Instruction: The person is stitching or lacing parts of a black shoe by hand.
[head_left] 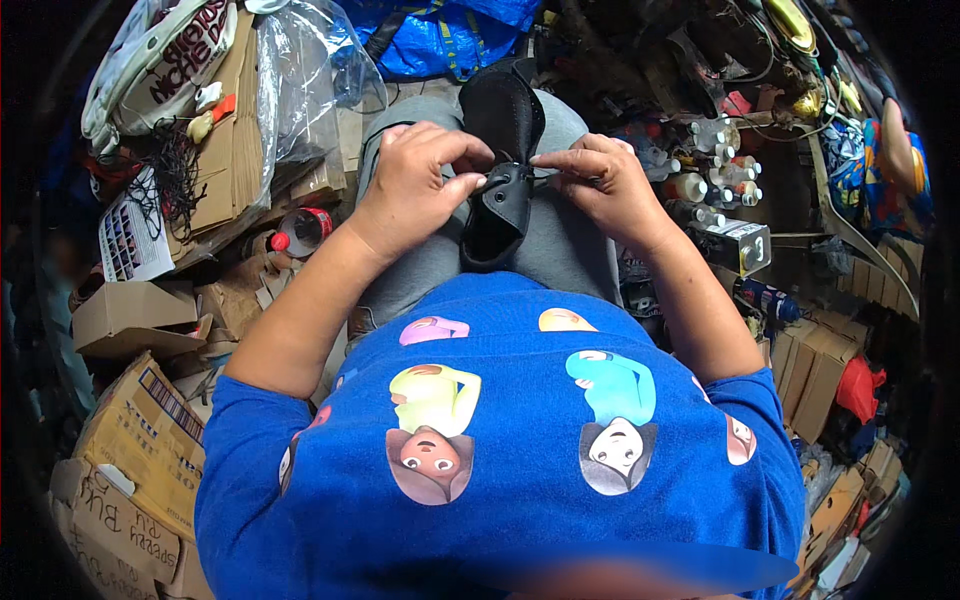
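Note:
A black shoe [497, 212] lies on my lap between my thighs, its heel opening toward me and its toe pointing away. Round eyelets show on its flaps. From the left, my left hand [425, 180] closes thumb and forefinger in a pinch at the lacing. Opposite it, my right hand [605, 180] pinches by the eyelets, forefinger reaching across to the shoe. Between the fingertips runs a thin dark shoelace [512, 158], partly hidden by the fingers.
Tangled black laces [178, 185] lie on flattened cardboard [235, 150] at the left. Several small bottles [735, 180] and a metal can [745, 245] stand at the right. Cardboard boxes [140, 420] crowd the lower left. A blue plastic bag [450, 40] lies beyond my knees.

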